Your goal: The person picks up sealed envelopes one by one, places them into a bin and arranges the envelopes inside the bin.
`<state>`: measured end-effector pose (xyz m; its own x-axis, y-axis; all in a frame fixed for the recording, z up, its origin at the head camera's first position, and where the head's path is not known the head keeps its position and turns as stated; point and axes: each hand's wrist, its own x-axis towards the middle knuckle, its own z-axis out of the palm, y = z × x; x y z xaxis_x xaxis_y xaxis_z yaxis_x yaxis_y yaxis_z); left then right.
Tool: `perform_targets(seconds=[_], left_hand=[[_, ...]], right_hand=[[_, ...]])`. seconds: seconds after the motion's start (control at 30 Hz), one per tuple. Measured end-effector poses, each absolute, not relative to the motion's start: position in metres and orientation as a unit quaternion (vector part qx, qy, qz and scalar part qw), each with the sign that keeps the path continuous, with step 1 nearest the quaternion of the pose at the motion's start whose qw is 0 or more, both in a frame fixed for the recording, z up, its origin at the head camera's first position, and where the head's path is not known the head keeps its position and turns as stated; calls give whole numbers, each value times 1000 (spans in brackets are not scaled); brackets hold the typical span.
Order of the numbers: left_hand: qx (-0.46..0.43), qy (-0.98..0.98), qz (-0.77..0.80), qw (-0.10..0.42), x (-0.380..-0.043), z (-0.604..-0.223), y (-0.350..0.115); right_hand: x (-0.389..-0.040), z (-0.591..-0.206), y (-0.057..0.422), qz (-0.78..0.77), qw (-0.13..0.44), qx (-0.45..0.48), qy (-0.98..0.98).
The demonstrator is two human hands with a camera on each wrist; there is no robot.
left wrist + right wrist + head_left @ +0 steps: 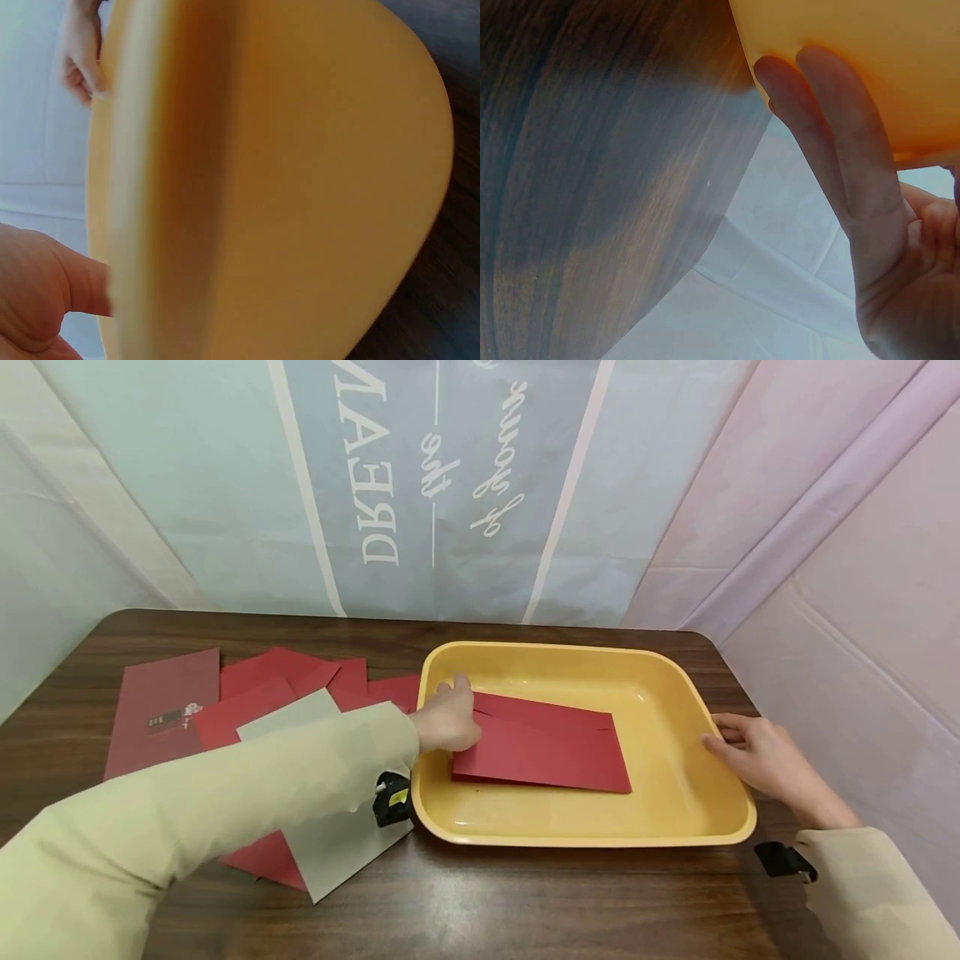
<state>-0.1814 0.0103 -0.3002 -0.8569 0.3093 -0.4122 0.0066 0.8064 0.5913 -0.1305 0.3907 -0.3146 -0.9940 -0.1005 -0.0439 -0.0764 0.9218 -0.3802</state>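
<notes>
A yellow plastic tray [675,752] stands on the table, with red envelopes [543,747] lying overlapped inside it. My left hand [447,717] reaches over the tray's left rim, at the left end of these envelopes, with its fingers spread. In the left wrist view the thumb [82,285] extends behind the blurred tray wall, and the other fingertips are hidden. My right hand [757,756] grips the tray's right side, thumb over the rim. From the right wrist, two fingers [855,135] show against the outer wall.
Left of the tray lie several red envelopes [262,685], a darker red one with a printed label [161,710] and a pale grey sheet [337,843], partly under my left sleeve [247,785]. The wooden table [487,902] ends at a curtain [450,485].
</notes>
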Motion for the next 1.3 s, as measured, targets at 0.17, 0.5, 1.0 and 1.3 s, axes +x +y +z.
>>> perform_targets(seconds=[0.17,0.5,1.0,1.3], left_hand=[[83,932,245,255,-182,-304,16],[76,930,230,276,-181,-308,20],[60,931,212,290,-182,-312,25],[83,936,197,280,-178,-307,24]], right_hand=[[-130,-314,391,-194,31,-44,980],[-130,-314,391,-186,30,-44,981],[-129,-314,392,-190,29,-45,980],[-128,-315,393,-195,18,-49,979]])
